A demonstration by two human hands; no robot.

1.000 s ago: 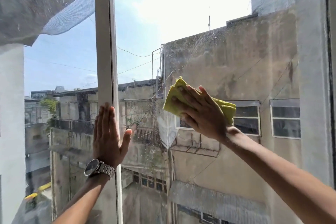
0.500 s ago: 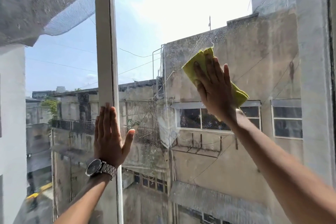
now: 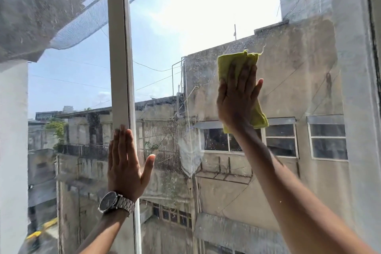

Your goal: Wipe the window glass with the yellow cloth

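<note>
The yellow cloth (image 3: 231, 62) is folded flat against the window glass (image 3: 206, 16) in the right pane, right of centre. My right hand (image 3: 237, 97) presses it to the glass with the palm flat and fingers pointing up, covering the cloth's middle. Water droplets and streaks speckle the glass around and above the cloth. My left hand (image 3: 125, 163), with a metal watch on the wrist, lies flat and spread on the white vertical frame bar (image 3: 118, 47), thumb out over the glass.
A dark window frame edge (image 3: 373, 27) runs down the far right. A white wall (image 3: 12, 150) borders the left pane. Outside are concrete buildings, wires and mesh netting at the upper left.
My right hand has swept the cloth up and to the right across the pane, turning from slanted to upright. The left hand has stayed on the frame bar.
</note>
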